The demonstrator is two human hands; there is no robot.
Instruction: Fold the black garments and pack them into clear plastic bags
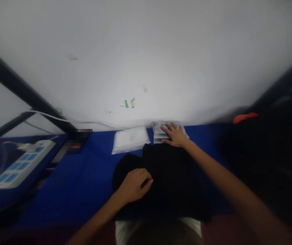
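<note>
A black garment [171, 180] lies folded on the blue table [79, 183] in front of me. My left hand [135, 185] rests on its left part with the fingers curled onto the cloth, pinching it. My right hand [174, 134] reaches to the far edge of the table and lies flat, fingers spread, on a small stack of clear plastic bags [161, 131] by the wall. A second stack of clear plastic bags [130, 139] lies just left of it.
A white wall rises behind the table. A white power strip with blue switches [20, 163] sits at the left, with cables and a black metal frame [20, 92] above it. A dark heap with an orange piece [245, 117] fills the right side.
</note>
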